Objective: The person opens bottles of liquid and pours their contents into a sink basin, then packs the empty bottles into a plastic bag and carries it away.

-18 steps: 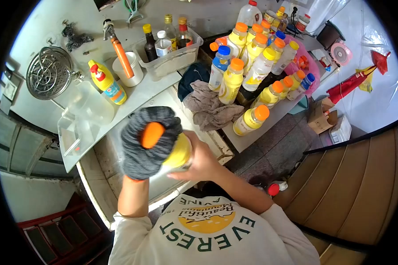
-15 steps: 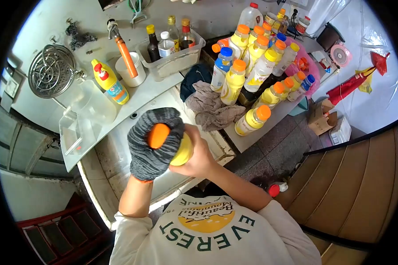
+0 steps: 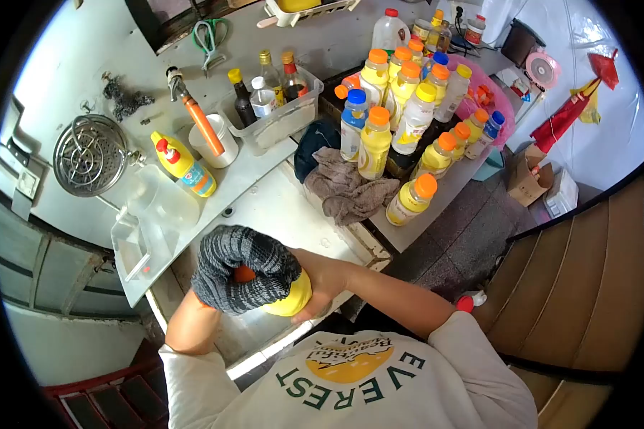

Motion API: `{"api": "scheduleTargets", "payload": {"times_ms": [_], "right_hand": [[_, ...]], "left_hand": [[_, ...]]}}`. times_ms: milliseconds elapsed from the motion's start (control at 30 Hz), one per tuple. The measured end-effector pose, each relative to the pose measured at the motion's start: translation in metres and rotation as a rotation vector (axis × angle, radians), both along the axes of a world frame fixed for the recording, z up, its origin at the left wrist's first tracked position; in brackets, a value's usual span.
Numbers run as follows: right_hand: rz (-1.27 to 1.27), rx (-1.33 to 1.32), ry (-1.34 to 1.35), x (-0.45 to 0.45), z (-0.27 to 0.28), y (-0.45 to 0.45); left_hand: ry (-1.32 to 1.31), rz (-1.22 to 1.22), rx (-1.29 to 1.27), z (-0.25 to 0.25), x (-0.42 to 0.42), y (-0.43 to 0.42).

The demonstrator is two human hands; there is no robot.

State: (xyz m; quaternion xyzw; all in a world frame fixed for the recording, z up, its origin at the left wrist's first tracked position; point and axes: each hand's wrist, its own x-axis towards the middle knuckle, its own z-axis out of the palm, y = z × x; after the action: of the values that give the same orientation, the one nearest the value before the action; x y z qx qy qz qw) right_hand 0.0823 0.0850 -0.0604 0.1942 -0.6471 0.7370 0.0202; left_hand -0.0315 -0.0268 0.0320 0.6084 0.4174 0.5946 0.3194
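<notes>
Over the white sink, both hands are on one yellow bottle. My left hand, in a grey-black knit glove, curls around its orange cap; only a bit of the cap shows inside the curled fingers. Bare and closed around the bottle's body is my right hand, its fingers partly hidden behind the bottle. The bottle's lower part is out of sight.
Several capped bottles stand on the right counter, beside a crumpled brown cloth. Along the back ledge are a yellow cleaner bottle, a white cup, a clear bin of sauce bottles and a plastic jug.
Both hands and the bottle have come lower and closer to my body. Less of the orange cap shows within the glove now. The camera view has shifted slightly.
</notes>
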Motion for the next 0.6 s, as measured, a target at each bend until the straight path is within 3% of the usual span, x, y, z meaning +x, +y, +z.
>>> {"api": "scheduleTargets", "payload": {"times_ms": [100, 167, 267, 300, 367, 433, 500, 600], "right_hand": [[-0.186, 0.107, 0.162, 0.002, -0.014, -0.003], [-0.183, 0.145, 0.016, 0.005, -0.019, -0.001], [-0.283, 0.191, 0.007, 0.003, -0.029, -0.001], [-0.353, 0.236, -0.038, 0.003, -0.032, -0.001], [-0.532, 0.274, -0.043, -0.001, -0.046, -0.005], [-0.737, 0.317, -0.113, -0.006, -0.063, -0.012], [-0.999, 0.416, -0.148, -0.010, -0.072, -0.019], [-1.144, 0.488, -0.280, -0.015, -0.093, -0.020]], "left_hand": [[0.030, 0.097, -0.092, -0.014, 0.006, -0.008], [0.052, 0.104, -0.056, -0.031, 0.007, -0.012], [0.012, 0.329, -0.188, -0.043, 0.015, -0.017], [-0.030, 0.334, -0.089, -0.054, 0.015, -0.013], [0.233, 0.531, -0.123, -0.060, 0.005, -0.004], [-0.150, 0.541, -0.162, -0.079, -0.002, 0.014], [-0.285, 0.662, -0.225, -0.100, -0.008, 0.033], [-0.371, 0.698, -0.220, -0.138, -0.021, 0.059]]}}
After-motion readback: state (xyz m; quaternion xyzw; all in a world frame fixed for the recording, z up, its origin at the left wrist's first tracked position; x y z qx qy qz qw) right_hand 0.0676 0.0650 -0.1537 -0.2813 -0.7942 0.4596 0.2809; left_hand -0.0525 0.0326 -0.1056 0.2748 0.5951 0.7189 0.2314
